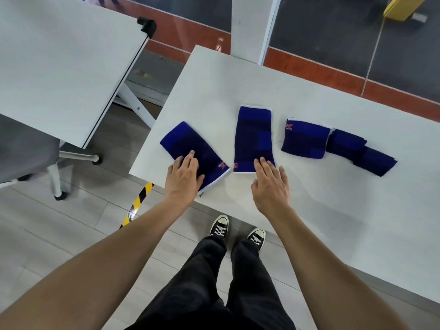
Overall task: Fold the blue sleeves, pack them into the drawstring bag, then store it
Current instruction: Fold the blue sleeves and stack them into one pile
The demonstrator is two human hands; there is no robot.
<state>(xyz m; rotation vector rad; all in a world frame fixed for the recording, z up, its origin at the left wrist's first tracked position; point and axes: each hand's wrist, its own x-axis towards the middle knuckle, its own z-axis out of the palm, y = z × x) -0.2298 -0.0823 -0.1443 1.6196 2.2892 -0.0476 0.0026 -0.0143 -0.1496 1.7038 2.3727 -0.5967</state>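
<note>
Several blue sleeves lie in a row on the white table (309,210). The leftmost sleeve (188,145) lies flat and angled near the table's left corner; my left hand (182,178) rests on its near end with straight fingers. The middle sleeve (252,136) lies flat, lengthwise away from me; the fingertips of my right hand (270,184) touch its near edge. Further right sit a shorter folded sleeve (304,139) and a darker folded one (359,151). No drawstring bag is visible.
A second white table (59,63) stands tilted at the left, with a grey chair (26,151) beneath it. The floor gap between the tables shows a yellow-black tape strip (137,201). My feet stand at the table's front edge.
</note>
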